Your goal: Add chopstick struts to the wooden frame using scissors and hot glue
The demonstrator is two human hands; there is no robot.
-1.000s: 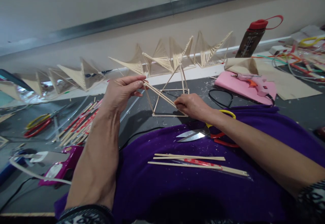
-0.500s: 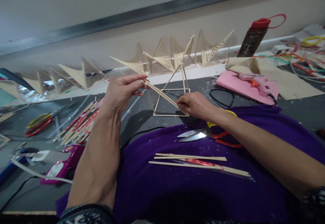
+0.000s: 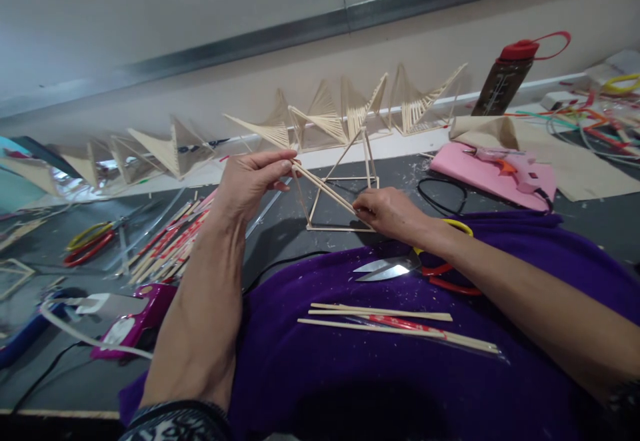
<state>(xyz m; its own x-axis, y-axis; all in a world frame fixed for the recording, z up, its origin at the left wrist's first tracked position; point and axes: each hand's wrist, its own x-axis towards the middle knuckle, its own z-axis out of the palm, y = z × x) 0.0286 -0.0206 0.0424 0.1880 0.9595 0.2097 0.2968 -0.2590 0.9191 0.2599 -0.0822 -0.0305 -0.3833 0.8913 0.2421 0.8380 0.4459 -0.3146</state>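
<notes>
A frame of wooden sticks stands on the grey tabletop. A slanted chopstick lies alongside another stick of that frame; whether the two touch all along I cannot tell. My left hand pinches the chopstick's upper end near the frame's left peak. Lower down, the fingers of my right hand close on its other end, hiding the tip and the frame's near right corner. Scissors with yellow and red handles rest below my right forearm. Several loose chopsticks, some in a red wrapper, lie on the purple cloth.
Behind stand several curved stick models along the wall. On the right are a pink glue gun, a water bottle and a black cable loop. Leftward lie wrapped chopsticks, more scissors and a magenta device.
The whole view has shifted slightly, so everything sits a little further right. Both hands keep their hold on the chopstick, which stays slanted along the frame.
</notes>
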